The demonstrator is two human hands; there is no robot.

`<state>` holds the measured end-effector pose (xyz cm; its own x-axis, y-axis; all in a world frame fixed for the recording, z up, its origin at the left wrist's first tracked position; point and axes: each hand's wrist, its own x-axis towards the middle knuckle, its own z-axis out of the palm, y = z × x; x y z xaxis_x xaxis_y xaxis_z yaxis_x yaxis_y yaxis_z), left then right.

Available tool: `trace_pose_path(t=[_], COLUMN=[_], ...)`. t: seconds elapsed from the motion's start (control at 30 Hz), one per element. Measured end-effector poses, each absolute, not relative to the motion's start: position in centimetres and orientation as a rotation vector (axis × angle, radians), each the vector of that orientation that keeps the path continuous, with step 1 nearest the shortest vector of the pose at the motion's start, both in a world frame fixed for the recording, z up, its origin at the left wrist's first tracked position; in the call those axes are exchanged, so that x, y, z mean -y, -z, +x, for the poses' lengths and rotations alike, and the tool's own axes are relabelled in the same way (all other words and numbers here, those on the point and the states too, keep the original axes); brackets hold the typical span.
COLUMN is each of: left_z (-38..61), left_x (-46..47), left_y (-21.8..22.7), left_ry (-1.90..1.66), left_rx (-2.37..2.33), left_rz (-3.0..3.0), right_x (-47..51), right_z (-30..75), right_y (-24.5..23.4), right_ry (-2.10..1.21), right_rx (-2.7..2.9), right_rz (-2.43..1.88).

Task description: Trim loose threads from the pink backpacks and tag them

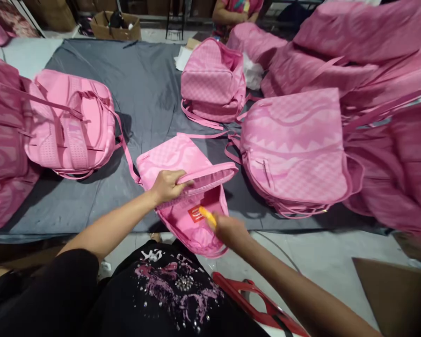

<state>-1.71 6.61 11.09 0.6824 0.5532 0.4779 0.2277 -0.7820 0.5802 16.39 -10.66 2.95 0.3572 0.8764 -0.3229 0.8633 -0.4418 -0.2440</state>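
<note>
Black shirt (168, 302) showing nearest, my left hand (169, 186) gripping open backpack (210, 181) over tabletop's (122, 206) near edge, right hand (230, 230) clutching yellow tool (207, 216)

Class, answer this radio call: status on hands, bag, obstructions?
Left fingers gripping raised edge of pink bag. Right fingers holding yellow tool. Bag open, red label inside. Another bag close at right.

From here I can't read the red label (195, 214) in the open backpack (175, 157); the right hand (229, 230) hides the rear of the yellow tool (207, 216), and the top edge crops a co-worker (226, 13)
</note>
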Motion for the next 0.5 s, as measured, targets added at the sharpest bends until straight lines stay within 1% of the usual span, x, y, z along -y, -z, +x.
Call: trace_pose_path(t=[0.07, 0.13, 0.2, 0.27, 0.33, 0.43, 0.5], left_z=[-1.4, -1.5, -1.9, -2.3, -2.4, -2.0, -1.4], left_x=[-5.8, -5.5, -5.8, -6.6, -7.3, -7.8, -7.8], left_y=[-11.3, -11.3, -11.1, -10.5, -9.8, -9.0, -8.9], left_ry=[-0.898, -0.949, -1.035, -1.101, -1.129, -1.145, -1.151], left_rx=[-0.616, -0.737, -0.913, -1.055, -1.128, -1.164, -1.135], left_rz=[2.426, 2.414, 2.343, 2.249, 2.183, 2.138, 2.137], right_x=[5.9, 2.0, 0.9, 3.1, 7.5, 14.4, 17.1], right_z=[17.2, 18.1, 19.0, 19.5, 19.4, 18.1, 17.0], right_y=[-4.3, -5.1, -5.3, -5.1, -4.7, -4.0, -3.3], right_ry=[-0.554, -0.554, -0.533, -0.535, -0.631, -0.901, -1.210], right_rx=[1.604, 1.474, 1.380, 1.337, 1.315, 1.298, 1.227], right_rz=[-2.662, -2.806, -2.888, -2.929, -2.961, -2.935, -2.751])
